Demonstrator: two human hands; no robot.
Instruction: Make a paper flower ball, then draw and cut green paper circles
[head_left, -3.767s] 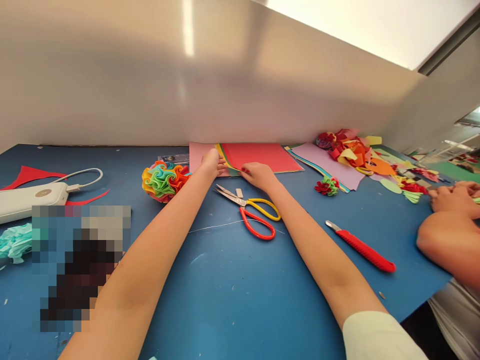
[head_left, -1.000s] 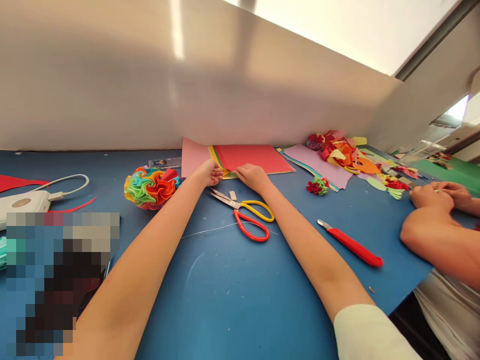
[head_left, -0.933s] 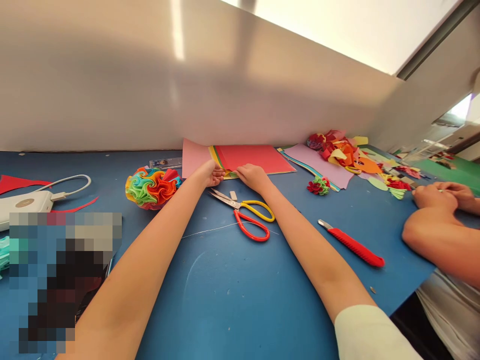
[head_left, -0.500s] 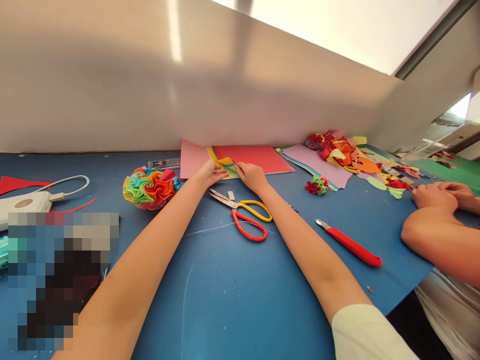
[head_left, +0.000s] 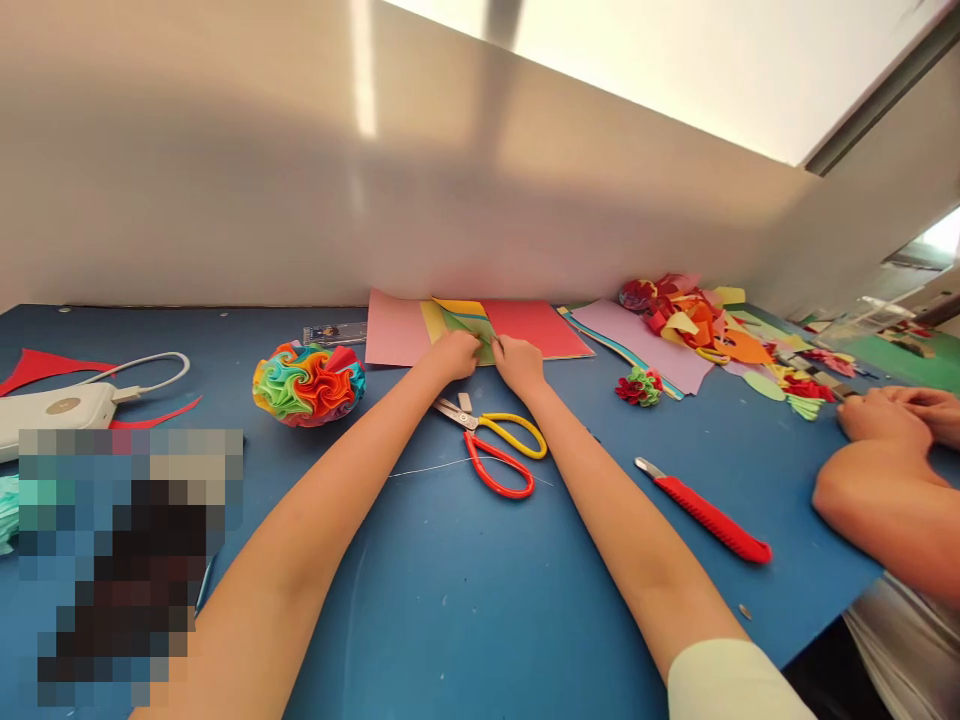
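While right hand (head_left: 517,362) pinches it, green paper (head_left: 475,328) slants beside flat red sheet (head_left: 529,320) | left hand (head_left: 455,355): curled, grip unclear

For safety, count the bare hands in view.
4: the wearer's left hand and right hand, at rectangular pink, yellow and red paper sheets; a co-worker's nearer hand and farther hand, at the right edge.
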